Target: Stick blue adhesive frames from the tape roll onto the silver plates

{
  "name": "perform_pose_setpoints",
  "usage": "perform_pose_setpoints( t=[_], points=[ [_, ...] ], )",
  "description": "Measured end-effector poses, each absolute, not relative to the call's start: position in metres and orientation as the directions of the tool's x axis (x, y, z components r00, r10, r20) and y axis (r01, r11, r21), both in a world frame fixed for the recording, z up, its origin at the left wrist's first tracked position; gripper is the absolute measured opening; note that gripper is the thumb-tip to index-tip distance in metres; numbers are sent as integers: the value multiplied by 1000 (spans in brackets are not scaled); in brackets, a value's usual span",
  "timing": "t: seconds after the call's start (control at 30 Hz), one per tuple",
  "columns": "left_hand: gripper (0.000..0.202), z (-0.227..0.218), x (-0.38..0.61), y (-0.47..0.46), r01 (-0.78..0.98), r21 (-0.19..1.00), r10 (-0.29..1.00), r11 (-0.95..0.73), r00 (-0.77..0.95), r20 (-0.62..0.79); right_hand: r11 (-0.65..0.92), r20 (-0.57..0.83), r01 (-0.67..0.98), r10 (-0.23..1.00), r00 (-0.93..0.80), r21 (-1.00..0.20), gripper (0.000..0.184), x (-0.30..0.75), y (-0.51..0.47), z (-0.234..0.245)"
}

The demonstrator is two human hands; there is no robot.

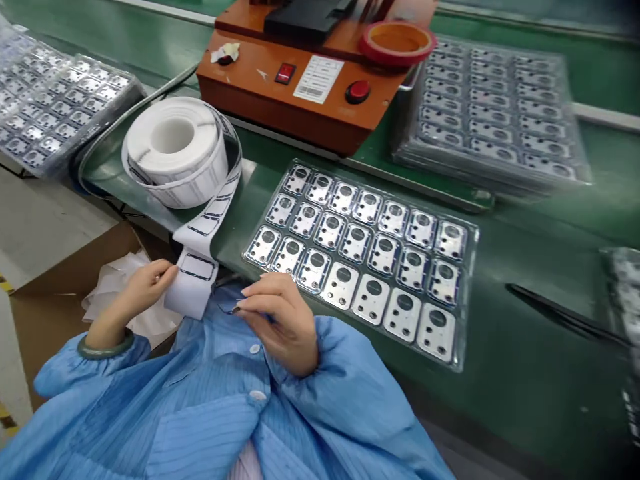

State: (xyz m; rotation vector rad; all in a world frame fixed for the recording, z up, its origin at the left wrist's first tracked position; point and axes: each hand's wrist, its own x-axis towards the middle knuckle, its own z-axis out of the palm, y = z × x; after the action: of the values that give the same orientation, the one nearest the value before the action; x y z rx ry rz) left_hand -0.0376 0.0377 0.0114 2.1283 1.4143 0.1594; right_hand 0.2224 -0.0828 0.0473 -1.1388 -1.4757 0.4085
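My left hand (149,285) pinches the edge of a white backing strip (189,303) that carries a dark frame-shaped sticker (197,267). The strip runs down from a large white roll (175,153) on the bench. My right hand (280,317) is closed in a pinch just right of the strip, over my blue smock. Between its thumb and fingertips is a thin, dark, curved piece, too small to name surely. Beside that hand lies a clear plastic tray (473,267) with rows of silver plates. Most plates have a dark outline; several in the nearest row look plain.
An orange machine (300,100) stands behind, with a red tape roll (397,43) on it. Stacked trays are at the back right (493,113) and far left (60,107). Black tweezers (560,313) lie at right. A cardboard box (55,313) with crumpled backing paper (117,287) sits below left.
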Motion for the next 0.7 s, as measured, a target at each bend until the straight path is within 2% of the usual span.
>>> perform_pose_setpoints(
  t=[0.07,0.13,0.2,0.27,0.3,0.37,0.47,0.6,0.7],
  points=[
    [25,13,-42,42,856,416,919,-307,380,-104,386,473,309,832,290,-869,4,229,-86,51],
    [21,19,-32,40,855,380,936,-353,321,146,293,359,215,838,412,-932,2,238,-88,50],
    [21,28,-8,29,800,451,892,-396,219,395,205,232,109,836,497,-973,4,247,-89,47],
    [33,38,24,14,675,588,836,-445,79,543,150,117,-17,833,541,-989,11,255,-93,43],
    [36,43,41,5,592,647,833,-480,76,548,135,70,-79,834,548,-988,13,259,-95,42],
    [25,50,72,-8,397,743,842,-539,250,477,119,4,-178,842,540,-977,15,266,-100,41],
    [16,56,108,-19,185,871,811,-456,489,321,112,-10,-206,859,511,-972,14,274,-111,45],
    [18,57,134,-21,74,967,759,-244,635,143,92,34,-97,873,487,-991,11,282,-124,51],
    [17,59,145,-20,44,986,720,-159,689,86,79,29,-78,865,500,-994,10,286,-131,52]
  ],
)
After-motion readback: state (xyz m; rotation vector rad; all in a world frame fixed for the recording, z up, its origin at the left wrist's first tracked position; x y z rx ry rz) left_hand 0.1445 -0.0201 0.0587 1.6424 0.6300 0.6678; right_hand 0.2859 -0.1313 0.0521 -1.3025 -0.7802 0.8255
